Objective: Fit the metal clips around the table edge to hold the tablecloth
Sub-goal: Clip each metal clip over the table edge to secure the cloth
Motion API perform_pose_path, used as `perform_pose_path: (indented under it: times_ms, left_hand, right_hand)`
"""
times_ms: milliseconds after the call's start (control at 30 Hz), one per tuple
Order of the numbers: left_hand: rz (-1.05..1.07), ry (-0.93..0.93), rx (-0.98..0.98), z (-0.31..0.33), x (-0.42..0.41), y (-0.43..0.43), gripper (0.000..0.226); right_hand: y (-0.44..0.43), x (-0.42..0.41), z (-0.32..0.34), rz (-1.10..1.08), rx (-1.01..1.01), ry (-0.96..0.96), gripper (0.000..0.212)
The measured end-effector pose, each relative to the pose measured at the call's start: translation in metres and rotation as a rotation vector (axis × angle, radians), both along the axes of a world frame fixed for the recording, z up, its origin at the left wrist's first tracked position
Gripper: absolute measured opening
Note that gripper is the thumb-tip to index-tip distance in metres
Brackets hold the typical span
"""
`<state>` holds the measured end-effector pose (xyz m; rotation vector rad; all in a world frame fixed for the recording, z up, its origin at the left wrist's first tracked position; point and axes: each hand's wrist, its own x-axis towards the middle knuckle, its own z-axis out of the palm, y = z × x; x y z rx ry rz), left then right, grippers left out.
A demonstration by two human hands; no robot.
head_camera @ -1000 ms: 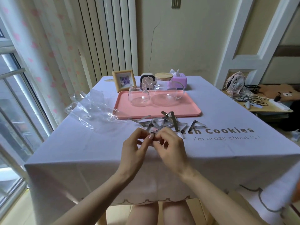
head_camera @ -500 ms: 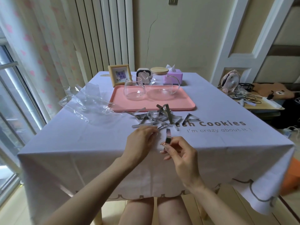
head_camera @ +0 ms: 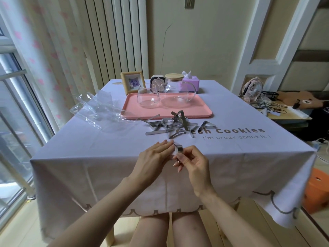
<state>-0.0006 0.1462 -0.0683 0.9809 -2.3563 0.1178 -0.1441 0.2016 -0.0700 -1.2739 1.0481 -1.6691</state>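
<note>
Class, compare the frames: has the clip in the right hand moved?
Yes. The clip in the right hand has come away from the clip pile down to the table's near edge.

Tray: we find it centred on the tabletop, glass cups on it.
Clip pile: just before the tray.
Plastic wrap: left of the tray.
Single clip: at the near edge, between left hand and right hand.
</note>
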Motion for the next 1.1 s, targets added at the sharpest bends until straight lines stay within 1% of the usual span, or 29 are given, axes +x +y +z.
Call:
perform_pose_path:
  times_ms: [133, 367, 400, 500, 600, 667, 867, 1000, 1100]
  left_hand:
    - [0.011, 0.039, 0.006, -0.004, 0.0, 0.002, 0.041]
    - [-0.018, 0.118, -0.047, -0.008, 0.002, -0.001, 0.029]
    - [-0.009, 0.119, -0.066, -0.007, 0.002, 0.0, 0.032]
    - [0.029, 0.114, -0.119, -0.01, 0.0, 0.002, 0.051]
    - [0.073, 0.112, -0.145, -0.014, -0.002, 0.0, 0.057]
    - [0.068, 0.1, -0.153, -0.014, -0.002, -0.001, 0.053]
    - [0.048, 0.124, -0.136, -0.014, -0.002, -0.001, 0.05]
    - [0.018, 0.141, -0.096, -0.011, -0.001, 0.001, 0.049]
    - [-0.021, 0.08, -0.129, -0.008, 0.007, -0.003, 0.042]
  right_hand:
    - [0.006, 0.007, -0.002, -0.036, 0.003, -0.017, 0.01]
    - [0.016, 0.019, -0.007, -0.141, 0.021, -0.087, 0.018]
    - [0.017, 0.023, -0.008, -0.156, 0.028, -0.1, 0.018]
    - [0.021, 0.03, -0.012, -0.189, 0.052, -0.159, 0.016]
    - [0.022, 0.033, -0.014, -0.216, 0.068, -0.199, 0.018]
    - [0.022, 0.035, -0.016, -0.246, 0.065, -0.185, 0.021]
    - [0.027, 0.039, -0.023, -0.336, 0.029, 0.024, 0.024]
    - [0.027, 0.038, -0.021, -0.314, 0.052, -0.014, 0.025]
    - [0.026, 0.034, -0.021, -0.295, 0.067, -0.067, 0.025]
